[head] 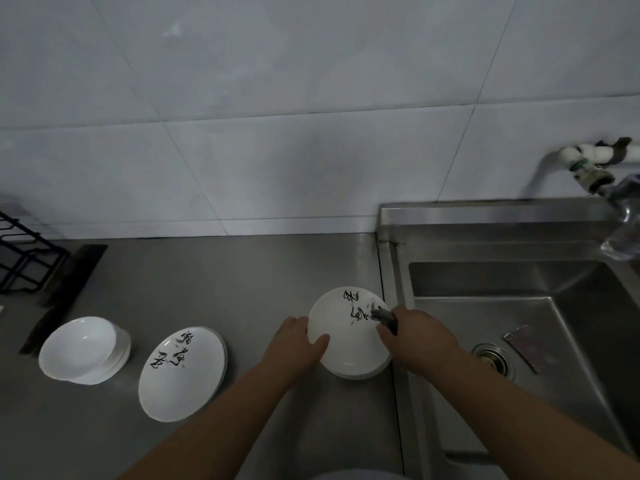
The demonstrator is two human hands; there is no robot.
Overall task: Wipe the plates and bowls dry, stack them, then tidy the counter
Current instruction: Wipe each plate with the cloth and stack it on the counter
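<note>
- Close to the right edge of the grey stainless-steel table, just beside the sink, is a white round plate with black brush writing, its inside facing up.
- The left hand grips this plate at its left rim. The thumb lies over the inside, and the other fingers are hidden under the plate.
- The right hand has its fingers curled round a small grey cloth and presses it onto the right part of the plate, over the black writing.
- A second rim line shows under the plate's near edge. Whether that is another plate, or whether the plate rests on the table, cannot be told.
- Left of the left forearm, a stack of white plates with the same black writing lies flat on the table.
- Further left, apart from that stack, is a stack of plain white bowls, open side up and leaning slightly.
- A black wire rack stands at the far left edge, with a dark flat strip lying slantwise beside it.
- To the right is a stainless-steel sink with a round metal drain and a dark rectangular piece lying near the drain.
- A metal tap on a white pipe juts over the sink from the pale tiled wall.
</note>
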